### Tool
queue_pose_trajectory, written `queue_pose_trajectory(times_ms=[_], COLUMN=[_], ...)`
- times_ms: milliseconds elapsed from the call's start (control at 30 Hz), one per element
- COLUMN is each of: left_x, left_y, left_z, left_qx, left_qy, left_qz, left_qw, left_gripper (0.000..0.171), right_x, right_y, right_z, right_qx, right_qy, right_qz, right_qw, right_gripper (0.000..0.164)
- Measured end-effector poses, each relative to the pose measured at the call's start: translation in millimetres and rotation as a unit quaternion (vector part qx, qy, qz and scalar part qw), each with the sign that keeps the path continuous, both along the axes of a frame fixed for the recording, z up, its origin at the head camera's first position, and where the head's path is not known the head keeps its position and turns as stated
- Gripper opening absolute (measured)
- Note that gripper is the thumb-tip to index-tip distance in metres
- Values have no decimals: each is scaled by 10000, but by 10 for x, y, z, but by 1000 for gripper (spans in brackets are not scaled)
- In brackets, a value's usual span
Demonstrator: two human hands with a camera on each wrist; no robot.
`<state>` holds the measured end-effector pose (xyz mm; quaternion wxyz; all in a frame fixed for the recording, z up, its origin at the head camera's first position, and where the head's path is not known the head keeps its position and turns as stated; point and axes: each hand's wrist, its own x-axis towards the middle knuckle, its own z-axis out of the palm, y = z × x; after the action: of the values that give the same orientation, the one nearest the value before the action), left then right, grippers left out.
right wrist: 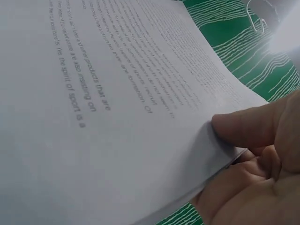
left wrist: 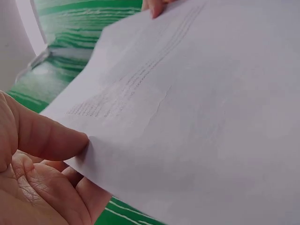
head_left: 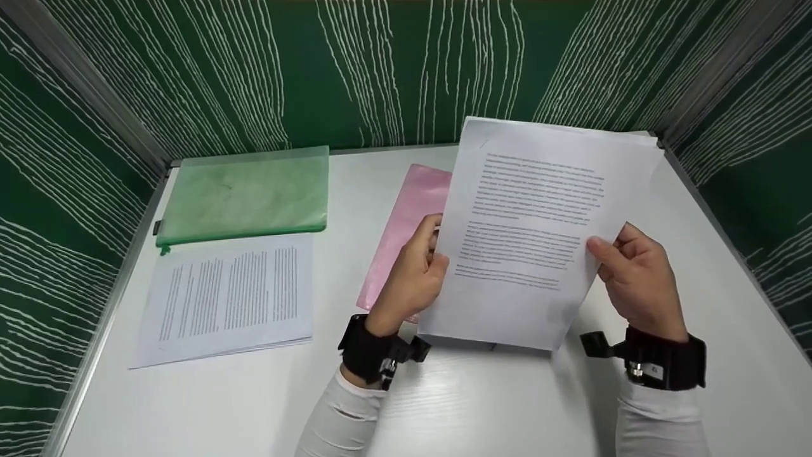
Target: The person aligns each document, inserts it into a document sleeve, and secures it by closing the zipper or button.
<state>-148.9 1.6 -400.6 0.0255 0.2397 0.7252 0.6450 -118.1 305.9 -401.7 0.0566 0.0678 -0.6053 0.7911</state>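
Note:
Both hands hold a small stack of printed paper sheets (head_left: pixel 526 209) tilted up over the table's right half. My left hand (head_left: pixel 415 273) pinches the left edge, thumb (left wrist: pixel 61 140) on the printed face and fingers behind. On the opposite edge my right hand (head_left: pixel 641 279) grips the sheets the same way, its thumb (right wrist: pixel 248 126) pressing on the front. At the top right corner the sheet edges fan slightly apart. Behind the left hand a pink folder (head_left: pixel 406 228) lies on the table, partly hidden by the paper.
A green zip folder (head_left: pixel 247 193) lies at the table's back left. In front of it rests another stack of printed sheets (head_left: pixel 228 298), turned sideways. The white table (head_left: pixel 482 406) is bordered by green walls (head_left: pixel 406 70) with white streaks.

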Motion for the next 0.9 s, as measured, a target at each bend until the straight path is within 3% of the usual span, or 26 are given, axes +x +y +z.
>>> queue_pose_trajectory(times_ms=[100,233,333,533,667,800,900], left_x=[-31,-54,-62,-65,-65,-65,-70], left_y=[-28,-46,-55,-59,-52,-45,-43], left_z=[-8,-21,-25,-11,-1,-4,-8], left_qx=[319,583,604,412,586,800,874], left_qy=[-170,-353,-424,-378,-288,-103,36], left_qz=[-21,-35,62,386,482,558,562], left_qw=[9993,9977,9973,9977,9967,9952,9946], left_gripper=[47,44,41,34,31,28,27], right_x=[43,75,89,103,104,119,132], right_y=[-83,-150,-171,-177,-155,-136,-146], right_z=[46,82,96,105,97,100,112], right_qx=[-74,-252,-161,248,282,804,1303], right_qy=[142,461,563,402,454,371,195], right_qz=[-14,280,340,-43,147,508,459], right_qw=[9999,9982,9977,9989,9985,9948,9902], right_gripper=[38,37,37,31,30,30,29])
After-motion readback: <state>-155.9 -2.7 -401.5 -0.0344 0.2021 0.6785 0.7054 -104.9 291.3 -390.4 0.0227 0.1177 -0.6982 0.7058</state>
